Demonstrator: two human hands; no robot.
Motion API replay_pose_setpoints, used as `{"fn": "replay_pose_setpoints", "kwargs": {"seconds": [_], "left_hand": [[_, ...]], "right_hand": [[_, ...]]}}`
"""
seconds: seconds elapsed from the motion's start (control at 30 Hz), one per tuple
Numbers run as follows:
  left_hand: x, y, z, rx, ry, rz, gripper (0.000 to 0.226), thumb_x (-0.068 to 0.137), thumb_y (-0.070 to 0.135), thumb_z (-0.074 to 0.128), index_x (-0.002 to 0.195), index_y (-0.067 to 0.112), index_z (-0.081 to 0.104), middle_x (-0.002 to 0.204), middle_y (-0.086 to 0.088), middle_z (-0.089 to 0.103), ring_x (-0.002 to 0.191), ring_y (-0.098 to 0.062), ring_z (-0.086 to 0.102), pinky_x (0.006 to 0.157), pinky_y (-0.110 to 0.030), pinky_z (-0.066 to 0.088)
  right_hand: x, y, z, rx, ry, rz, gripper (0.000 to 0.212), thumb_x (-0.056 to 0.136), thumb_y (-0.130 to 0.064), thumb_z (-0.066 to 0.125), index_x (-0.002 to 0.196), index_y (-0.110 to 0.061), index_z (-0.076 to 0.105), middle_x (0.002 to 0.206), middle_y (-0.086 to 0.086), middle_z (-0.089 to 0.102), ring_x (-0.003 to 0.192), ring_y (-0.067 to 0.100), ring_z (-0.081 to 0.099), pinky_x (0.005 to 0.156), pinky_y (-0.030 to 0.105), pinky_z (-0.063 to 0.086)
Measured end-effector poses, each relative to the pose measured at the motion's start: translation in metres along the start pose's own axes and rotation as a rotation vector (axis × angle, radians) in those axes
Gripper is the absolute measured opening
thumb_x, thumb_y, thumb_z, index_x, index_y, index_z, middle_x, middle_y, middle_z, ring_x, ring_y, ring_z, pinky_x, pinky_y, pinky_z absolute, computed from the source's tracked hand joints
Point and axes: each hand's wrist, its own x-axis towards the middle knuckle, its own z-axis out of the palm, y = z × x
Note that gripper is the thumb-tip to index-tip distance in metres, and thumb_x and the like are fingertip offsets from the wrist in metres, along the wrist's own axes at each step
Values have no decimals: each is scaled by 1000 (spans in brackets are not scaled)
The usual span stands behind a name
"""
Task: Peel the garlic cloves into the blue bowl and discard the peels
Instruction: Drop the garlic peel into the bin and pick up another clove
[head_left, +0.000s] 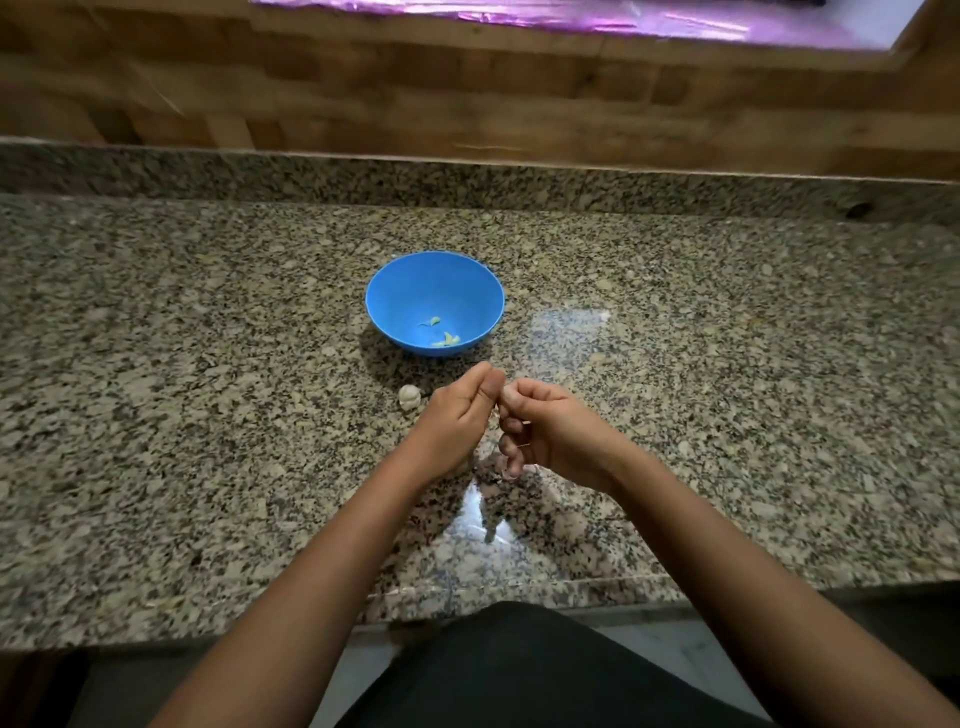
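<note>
A blue bowl (395, 296) stands on the granite counter and holds a few pale peeled garlic cloves (445, 339) near its bottom. A white garlic bulb (409, 396) lies on the counter just left of my hands. My left hand (457, 415) and my right hand (545, 428) meet in front of the bowl, fingers curled, pinching a small garlic clove between them. The clove itself is almost wholly hidden by the fingertips.
The speckled granite counter (208, 415) ends in a raised back ledge (311, 176) under a wooden wall. Its front edge runs just above my dark clothing (519, 675). Small bits lie on the counter under my hands.
</note>
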Motion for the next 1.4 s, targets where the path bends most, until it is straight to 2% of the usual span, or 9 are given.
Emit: {"fn": "replay_pose_setpoints", "kwargs": {"seconds": [0.17, 0.33, 0.4, 0.53, 0.63, 0.8, 1.07, 1.27, 1.4], "left_hand": [[0, -1, 4, -168, 53, -78, 30, 100, 25, 40, 73, 22, 52, 69, 5, 51, 69, -8, 48, 68, -29, 42], [3, 9, 9, -348, 28, -198, 29, 101, 15, 37, 76, 16, 52, 52, 12, 53, 48, 5, 49, 47, -8, 38], [3, 10, 8, -350, 39, -170, 28, 101, 15, 37, 77, 16, 52, 57, 11, 53, 47, 7, 49, 48, -7, 37], [0, 2, 5, -265, 44, -128, 26, 101, 25, 39, 81, 18, 54, 64, 10, 52, 52, 5, 47, 50, -12, 36], [-4, -1, 9, -322, 91, -170, 27, 101, 29, 36, 79, 18, 49, 49, 12, 45, 41, 2, 41, 41, -13, 33], [-9, -8, 11, -324, 109, -225, 29, 99, 36, 37, 80, 17, 49, 54, 3, 40, 38, -4, 37, 41, -23, 33], [-14, -8, 3, -508, 157, -177, 11, 89, 8, 59, 98, 4, 64, 83, -5, 67, 71, -9, 63, 60, -21, 54], [-13, -6, 2, -574, 144, -171, 10, 86, -1, 60, 92, 4, 67, 78, -1, 69, 71, -5, 65, 68, -20, 55], [-14, -6, 5, -600, 169, -145, 13, 86, -5, 59, 95, 1, 66, 81, -3, 70, 77, -9, 67, 73, -21, 54]], "right_hand": [[-1, -2, 11, -88, 112, -9, 24, 101, -12, 36, 78, -8, 43, 63, 3, 38, 47, 10, 47, 47, 26, 54], [0, 7, 15, -777, 290, -141, 12, 99, -12, 40, 94, -6, 49, 79, 3, 52, 68, 14, 63, 74, 47, 56], [0, 9, 15, -939, 307, -221, 10, 98, -10, 42, 100, -6, 51, 91, 2, 55, 83, 14, 64, 78, 43, 56], [-1, 2, 10, -655, 232, -125, 20, 99, -18, 43, 97, 0, 50, 71, 2, 51, 58, 10, 58, 68, 40, 58], [-2, -4, 8, -438, 165, -48, 17, 98, -16, 44, 97, -1, 51, 67, 6, 50, 54, 12, 56, 64, 35, 57], [-3, 2, 6, -357, 165, -62, 16, 99, -9, 40, 92, -2, 53, 71, 6, 52, 58, 13, 54, 65, 35, 58], [-3, 6, 2, -386, 261, -176, 18, 94, -7, 51, 91, 10, 55, 67, 10, 54, 52, 17, 57, 64, 48, 56], [3, 9, 1, -327, 336, -214, 15, 87, -4, 59, 81, 10, 57, 58, 8, 52, 48, 18, 52, 52, 37, 55], [9, 14, 3, -28, 326, -120, 21, 88, 0, 54, 67, -4, 54, 51, 3, 46, 42, 13, 42, 42, 26, 47]]}}
